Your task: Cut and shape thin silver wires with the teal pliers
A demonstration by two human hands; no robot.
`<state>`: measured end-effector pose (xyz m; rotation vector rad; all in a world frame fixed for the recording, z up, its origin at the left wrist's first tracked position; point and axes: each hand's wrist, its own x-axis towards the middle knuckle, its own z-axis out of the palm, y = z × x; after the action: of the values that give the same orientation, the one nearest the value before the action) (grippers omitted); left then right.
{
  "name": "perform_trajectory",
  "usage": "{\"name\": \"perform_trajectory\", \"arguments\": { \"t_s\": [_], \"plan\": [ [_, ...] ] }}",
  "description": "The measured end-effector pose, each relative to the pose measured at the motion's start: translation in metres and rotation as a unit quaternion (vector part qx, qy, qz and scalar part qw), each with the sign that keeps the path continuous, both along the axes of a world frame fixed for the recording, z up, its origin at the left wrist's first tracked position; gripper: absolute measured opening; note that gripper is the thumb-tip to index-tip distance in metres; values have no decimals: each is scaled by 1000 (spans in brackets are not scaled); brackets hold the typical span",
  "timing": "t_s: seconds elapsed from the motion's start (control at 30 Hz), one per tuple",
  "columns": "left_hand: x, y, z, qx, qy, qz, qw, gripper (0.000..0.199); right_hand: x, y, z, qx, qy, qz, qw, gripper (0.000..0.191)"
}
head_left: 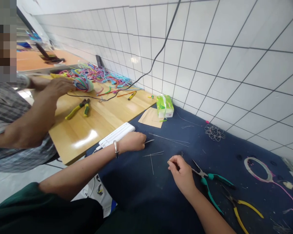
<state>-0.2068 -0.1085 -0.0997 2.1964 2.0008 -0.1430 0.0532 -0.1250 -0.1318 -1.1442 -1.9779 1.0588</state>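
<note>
My left hand (pixel 132 141), with a silver bangle on the wrist, is closed beside the white power strip (pixel 117 135). A thin, pointed piece (pixel 149 141) juts out past its fingers; its kind is unclear. My right hand (pixel 182 172) is pinched over the dark blue cloth, and whatever lies between its fingertips is too small to name. Between the hands lie a few crossed thin wires (pixel 153 154), with longer wires (pixel 169 139) farther back. Just right of my right hand rest open teal-handled pliers (pixel 206 177); yellow-handled pliers (pixel 235 201) lie nearer.
A tissue pack (pixel 165 109) sits on brown paper (pixel 148 118). A coiled wire tangle (pixel 215 132) and a pale ring with pink cord (pixel 258 169) lie right. At the wooden table (pixel 107 110), another person's hands reach colourful cords (pixel 82 84) near yellow-green pliers (pixel 78 109). A black cable (pixel 151 68) hangs across.
</note>
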Motion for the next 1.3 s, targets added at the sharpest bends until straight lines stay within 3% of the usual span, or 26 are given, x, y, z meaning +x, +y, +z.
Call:
{"name": "perform_trajectory", "arguments": {
  "t_s": [0.23, 0.37, 0.47, 0.6, 0.87, 1.03, 1.2, 1.3],
  "plan": [
    [24, -24, 0, -5, -82, -55, 995, 14, 0, 3, -1, -10, 13, 2, 1000, 8],
    [34, -34, 5, 40, -100, -94, 990, 16, 1, 2, -1, -6, 8, 1, 1000, 7],
    [41, -42, 15, 60, -95, -196, 974, 24, 0, 3, -2, -5, 5, 5, 1000, 7],
    [49, -45, 24, 58, -66, -329, 940, 14, 0, 4, -3, 3, 5, 2, 1000, 7],
    [53, -30, 17, 99, -4, -420, 902, 16, 2, 3, 0, -16, 25, -2, 1000, 7],
    [57, -29, 20, 71, -47, -395, 915, 13, 2, 3, 0, -24, 32, -4, 999, 8],
    [47, -26, 17, 42, -165, -218, 961, 12, 2, 4, 0, -32, 35, 0, 999, 8],
    [39, -26, 11, 20, -180, -143, 973, 11, 2, 4, 0, -31, 32, 2, 999, 7]
  ]
}}
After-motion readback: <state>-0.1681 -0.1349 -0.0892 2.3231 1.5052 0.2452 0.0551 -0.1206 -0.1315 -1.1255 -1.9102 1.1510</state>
